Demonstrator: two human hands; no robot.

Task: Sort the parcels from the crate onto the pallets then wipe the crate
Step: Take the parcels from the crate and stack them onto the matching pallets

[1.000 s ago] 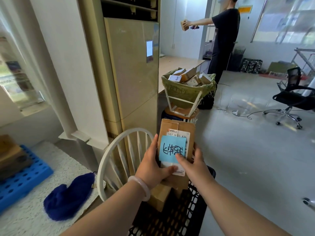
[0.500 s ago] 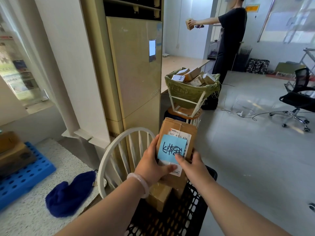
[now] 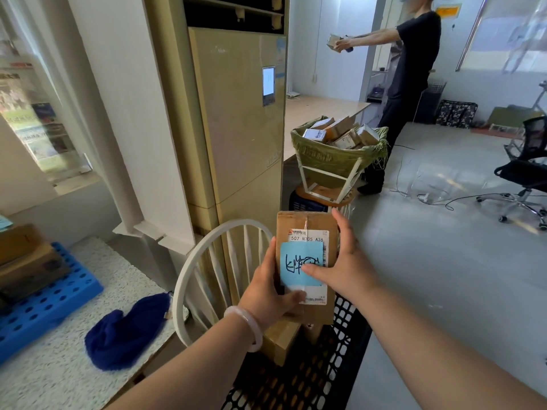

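Note:
I hold a brown cardboard parcel (image 3: 299, 226) upright above the black mesh crate (image 3: 310, 377). It carries a white shipping label and a blue sticky note with handwriting. My left hand (image 3: 266, 294) grips its lower left edge, thumb across the front. My right hand (image 3: 340, 264) wraps its right side, thumb pressing on the blue note. Another brown parcel (image 3: 281, 338) lies in the crate below. A blue pallet (image 3: 50, 306) with stacked boxes sits at the far left. A dark blue cloth (image 3: 127, 332) lies on the speckled counter.
A white round-backed chair (image 3: 213, 255) stands left of the crate, against a tall beige air conditioner (image 3: 236, 119). Beyond is a green basket (image 3: 331, 158) of parcels on a stool. A person in black (image 3: 411, 69) stands at the back holding a parcel. An office chair (image 3: 529, 173) stands far right.
My right hand has slid up the parcel's right side, fingers now reaching its top corner. The parcel sits a little more upright in view. The person at the back stays with arms outstretched.

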